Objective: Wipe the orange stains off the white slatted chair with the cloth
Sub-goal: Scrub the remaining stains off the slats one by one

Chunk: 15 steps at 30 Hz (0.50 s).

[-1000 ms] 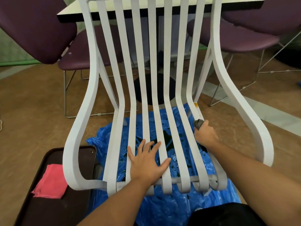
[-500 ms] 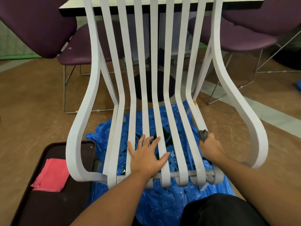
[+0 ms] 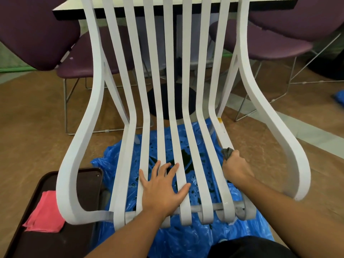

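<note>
The chair [image 3: 80,146] stands on a blue sheet [image 3: 186,239] spread over the brown floor [image 3: 28,127], with its front edge nearest the camera and its back rising away.

The left hand [image 3: 163,187] lies flat on the middle slats of the seat, near the front. Its fingers [image 3: 157,165] are straight and spread, the palm is down, and it holds nothing.

The right hand [image 3: 235,168] is closed in a fist round a grey cloth [image 3: 227,152]. Only a bunched end of the cloth shows above the knuckles. That end is against the right edge of the rightmost slat, about halfway along the seat.

1 orange stain [image 3: 219,120] shows on the same slat. It sits further up, near the bend where seat turns into back, and is well apart from the cloth. A few faint specks lie on the slat between stain and cloth.

Dark wet patches [image 3: 186,157] spot the blue sheet under the seat.

At the left, a dark brown tray [image 3: 61,244] sits beside the chair, partly behind its left arm. A folded pink cloth [image 3: 44,213] lies on it.

Behind the chair stand purple chairs [image 3: 37,32] on thin metal legs. Between them is a table [image 3: 260,2] with a pale top, a black edge and a round black base.
</note>
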### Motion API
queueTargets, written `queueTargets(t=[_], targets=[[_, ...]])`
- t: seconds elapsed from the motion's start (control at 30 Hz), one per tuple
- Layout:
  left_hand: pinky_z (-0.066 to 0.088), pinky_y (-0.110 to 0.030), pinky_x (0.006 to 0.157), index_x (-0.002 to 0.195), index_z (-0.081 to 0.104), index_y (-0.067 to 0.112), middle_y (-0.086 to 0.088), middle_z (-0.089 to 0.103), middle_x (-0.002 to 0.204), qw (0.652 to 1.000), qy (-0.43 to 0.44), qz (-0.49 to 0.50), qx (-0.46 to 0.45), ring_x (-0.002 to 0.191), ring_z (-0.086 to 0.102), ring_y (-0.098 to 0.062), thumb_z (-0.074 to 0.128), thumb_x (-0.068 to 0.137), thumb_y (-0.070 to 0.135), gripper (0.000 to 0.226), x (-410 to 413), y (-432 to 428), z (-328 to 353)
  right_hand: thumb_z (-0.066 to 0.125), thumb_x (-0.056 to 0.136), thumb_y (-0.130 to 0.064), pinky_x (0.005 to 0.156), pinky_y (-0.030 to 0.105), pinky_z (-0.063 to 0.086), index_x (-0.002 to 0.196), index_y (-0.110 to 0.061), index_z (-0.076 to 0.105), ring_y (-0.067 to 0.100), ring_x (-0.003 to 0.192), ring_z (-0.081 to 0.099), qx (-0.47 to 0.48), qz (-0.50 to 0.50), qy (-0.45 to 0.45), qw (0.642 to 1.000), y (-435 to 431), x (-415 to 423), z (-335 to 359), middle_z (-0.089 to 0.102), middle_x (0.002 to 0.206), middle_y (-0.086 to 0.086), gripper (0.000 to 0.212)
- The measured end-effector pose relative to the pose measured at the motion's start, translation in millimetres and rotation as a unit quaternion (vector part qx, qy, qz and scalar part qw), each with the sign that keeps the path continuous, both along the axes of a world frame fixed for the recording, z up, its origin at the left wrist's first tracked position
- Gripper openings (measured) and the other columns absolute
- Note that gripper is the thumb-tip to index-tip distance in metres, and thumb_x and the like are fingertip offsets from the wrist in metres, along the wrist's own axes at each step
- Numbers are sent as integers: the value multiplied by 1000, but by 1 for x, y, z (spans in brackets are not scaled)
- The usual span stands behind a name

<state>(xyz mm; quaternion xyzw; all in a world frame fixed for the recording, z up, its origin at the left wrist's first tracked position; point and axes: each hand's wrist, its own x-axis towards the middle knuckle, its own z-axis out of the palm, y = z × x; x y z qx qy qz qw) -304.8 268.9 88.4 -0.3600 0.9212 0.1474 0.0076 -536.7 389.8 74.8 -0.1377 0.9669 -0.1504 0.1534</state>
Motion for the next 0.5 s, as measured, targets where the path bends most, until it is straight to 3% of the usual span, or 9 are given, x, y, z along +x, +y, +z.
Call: queueTargets(t=[0.4,0.5], targets=[[-12,-66,116,152,21,53,24,24,156,1000,8,-3,8,154,-3,-9,21,83,86,76,1,-3,0,47,94,-35,100,50,47,134,-14,38,41,121,54,-1,6,-37,999,-94,-80,-8,55,132,19,46],[-13,-66,116,153,17,54,25,20,157,1000,0,-3,5,153,-6,-8,20,83,86,77,-1,-4,-1,49,95,-36,95,45,47,132,-15,40,39,118,56,-15,7,-31,999,-116,-100,-12,58,129,18,43]])
